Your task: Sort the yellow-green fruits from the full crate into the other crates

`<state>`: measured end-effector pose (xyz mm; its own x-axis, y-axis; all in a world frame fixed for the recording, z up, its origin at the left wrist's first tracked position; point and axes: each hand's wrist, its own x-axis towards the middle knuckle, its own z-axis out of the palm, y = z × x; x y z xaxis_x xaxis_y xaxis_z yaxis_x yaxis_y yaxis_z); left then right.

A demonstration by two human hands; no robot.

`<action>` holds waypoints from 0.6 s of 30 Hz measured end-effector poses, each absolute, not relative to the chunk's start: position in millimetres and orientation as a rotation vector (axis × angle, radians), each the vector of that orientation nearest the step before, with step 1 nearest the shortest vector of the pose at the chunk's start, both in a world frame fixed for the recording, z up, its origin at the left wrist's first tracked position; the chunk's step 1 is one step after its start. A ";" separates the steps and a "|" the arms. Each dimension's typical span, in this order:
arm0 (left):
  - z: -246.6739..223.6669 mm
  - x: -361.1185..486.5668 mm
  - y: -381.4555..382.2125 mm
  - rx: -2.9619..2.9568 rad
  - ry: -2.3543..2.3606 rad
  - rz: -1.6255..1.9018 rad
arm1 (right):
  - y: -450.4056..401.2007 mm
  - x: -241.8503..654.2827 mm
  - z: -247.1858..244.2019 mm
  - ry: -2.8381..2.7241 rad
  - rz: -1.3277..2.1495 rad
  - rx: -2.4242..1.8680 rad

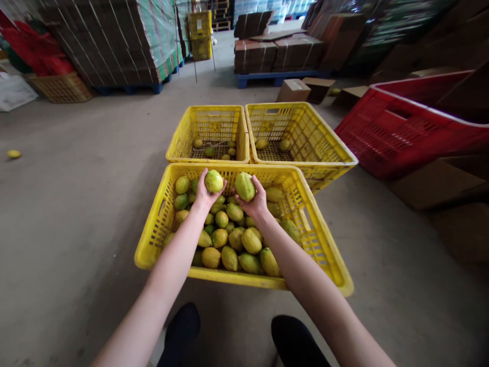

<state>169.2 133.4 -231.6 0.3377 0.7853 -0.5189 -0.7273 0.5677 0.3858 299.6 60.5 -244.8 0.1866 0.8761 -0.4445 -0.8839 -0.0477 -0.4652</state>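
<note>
My left hand holds a round yellow-green fruit, its fingers curled round the sides. In my right hand rests a bumpier green fruit. Both hands are raised over the far half of the near yellow crate, a short gap apart. Several green and yellow fruits lie in that crate below them. Beyond its far rim stand two more yellow crates, the left one and the right one, each with a few fruits at the bottom.
A red bin stands at the right, with cardboard beside it. Flattened boxes lie on a blue pallet at the back. A wrapped stack is at back left. One yellow fruit lies on the floor.
</note>
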 end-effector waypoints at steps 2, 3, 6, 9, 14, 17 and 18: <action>-235.9 168.7 134.4 0.105 0.706 0.948 | 62.6 299.3 -246.2 0.026 1.431 -0.756; -238.1 169.1 134.9 0.114 0.699 0.937 | 64.0 299.2 -247.2 0.038 1.425 -0.755; -243.5 172.5 135.9 0.126 0.727 0.918 | 68.8 299.2 -252.1 0.081 1.384 -0.807; -243.7 175.1 135.2 0.101 0.772 0.895 | 72.8 299.7 -258.3 0.127 1.355 -0.882; -235.8 171.8 134.3 0.071 0.776 0.930 | 74.6 300.0 -264.0 0.139 1.392 -0.914; -235.4 170.0 136.3 0.011 0.775 0.948 | 73.6 300.1 -264.0 0.149 1.400 -0.884; -236.7 169.9 137.1 -0.017 0.785 0.945 | 73.3 300.1 -263.8 0.159 1.395 -0.886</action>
